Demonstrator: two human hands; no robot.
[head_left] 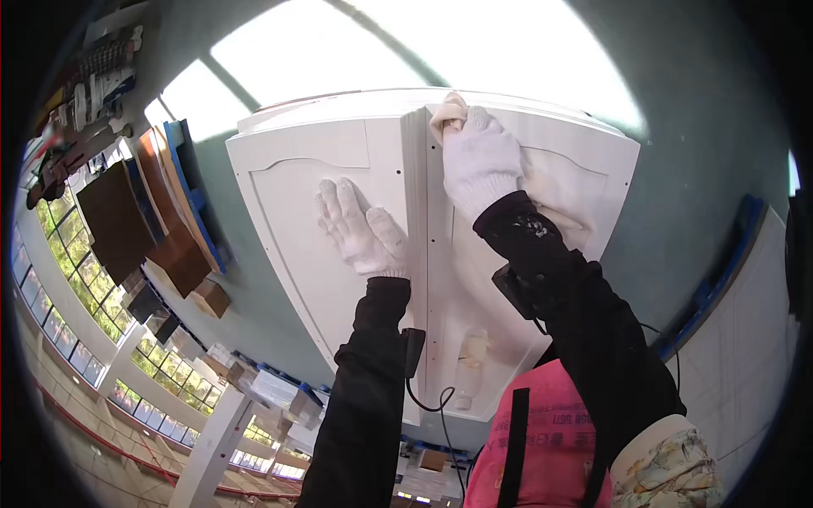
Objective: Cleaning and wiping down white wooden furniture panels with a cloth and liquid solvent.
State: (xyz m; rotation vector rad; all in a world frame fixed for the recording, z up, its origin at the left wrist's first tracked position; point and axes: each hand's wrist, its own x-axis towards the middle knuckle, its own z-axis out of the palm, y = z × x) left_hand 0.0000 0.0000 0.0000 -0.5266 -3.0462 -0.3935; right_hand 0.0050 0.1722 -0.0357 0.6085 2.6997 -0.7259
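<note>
White door panels (288, 203) with arched raised frames lie in two stacks side by side in front of me. My left hand (360, 229), in a whitish, dusty work glove, rests flat on the left panel with its fingers stretched out. At the far inner edge of the right panel (584, 144), my right hand (483, 157), also gloved, is closed on a beige cloth (449, 112). Part of the cloth seems to trail beside that wrist over the panel. A clear plastic bottle (472, 364) lies on the near part of the right panel.
Brown boards (127, 220) on blue pallets stand at the left, with a cardboard box (210, 298) beside them. A large pale board (728, 296) on a blue pallet is at the right. A black cable (440, 406) hangs by my left forearm. Bright sunlight falls beyond the panels.
</note>
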